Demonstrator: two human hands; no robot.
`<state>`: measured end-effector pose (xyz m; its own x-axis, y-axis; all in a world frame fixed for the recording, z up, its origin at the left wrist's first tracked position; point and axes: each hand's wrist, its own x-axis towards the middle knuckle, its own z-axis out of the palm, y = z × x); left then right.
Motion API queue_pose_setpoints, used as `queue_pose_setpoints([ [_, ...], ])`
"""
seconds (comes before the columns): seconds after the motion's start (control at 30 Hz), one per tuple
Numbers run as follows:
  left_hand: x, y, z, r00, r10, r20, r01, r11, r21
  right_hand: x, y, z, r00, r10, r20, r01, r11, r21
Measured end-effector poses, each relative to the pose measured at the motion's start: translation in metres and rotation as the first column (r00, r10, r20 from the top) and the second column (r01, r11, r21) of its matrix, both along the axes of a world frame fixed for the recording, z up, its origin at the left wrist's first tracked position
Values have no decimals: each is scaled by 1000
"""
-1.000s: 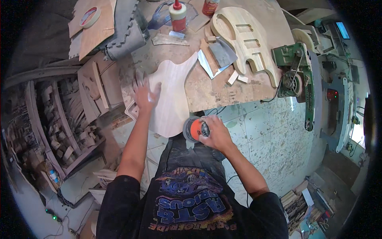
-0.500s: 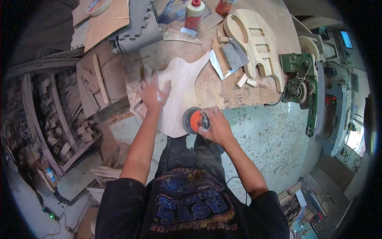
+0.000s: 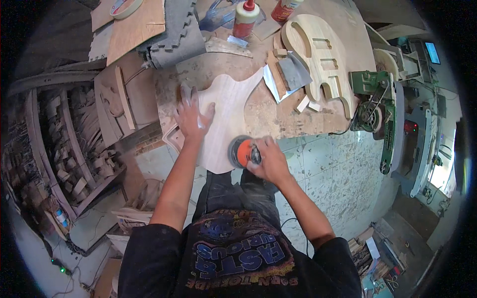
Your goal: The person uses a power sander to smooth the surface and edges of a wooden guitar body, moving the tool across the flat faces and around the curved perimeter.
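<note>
A pale wooden guitar body [image 3: 226,109] lies flat on the workbench [image 3: 288,119], its near end reaching past the bench edge toward me. My left hand [image 3: 193,116] rests on its left side, fingers spread and pressing down. Closed round an orange and black sander [image 3: 243,152], my right hand [image 3: 270,160] holds the tool at the body's near right edge. The sander's round pad partly covers that edge. Part of another wooden piece with a cutout [image 3: 172,137] shows under the body's left side.
At the right of the bench lies a second guitar body [image 3: 318,54] with cut cavities, beside dark sandpaper [image 3: 294,70] and small wood blocks. A glue bottle [image 3: 245,20] stands at the back. Foam mats [image 3: 174,42] are piled back left; a green machine [image 3: 370,102] stands right.
The sander and my right hand stay at nearly the same place on the edge. My left hand keeps its spot; the whole view has shifted slightly.
</note>
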<state>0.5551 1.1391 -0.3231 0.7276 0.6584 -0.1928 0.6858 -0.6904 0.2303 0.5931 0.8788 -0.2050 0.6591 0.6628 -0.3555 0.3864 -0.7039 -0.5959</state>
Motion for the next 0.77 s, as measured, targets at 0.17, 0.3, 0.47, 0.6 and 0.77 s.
queue_pose_setpoints([
  [0.17,0,0,2,1000,-2,29,1,1000,21,19,11,-5,999,-26,-46,27,1000,15],
  [0.3,-2,-1,-3,996,-27,85,20,996,85,5,-4,2,998,56,-15,-56,998,-11],
  [0.47,-3,-1,-4,997,-27,78,21,997,68,19,2,-2,1000,-21,10,20,1000,21],
  [0.6,-4,-1,-7,997,-29,74,22,996,90,6,-5,6,997,64,-39,-66,997,-30],
  [0.77,-2,0,1,998,-25,55,22,998,57,16,2,-6,999,39,13,-40,999,17],
])
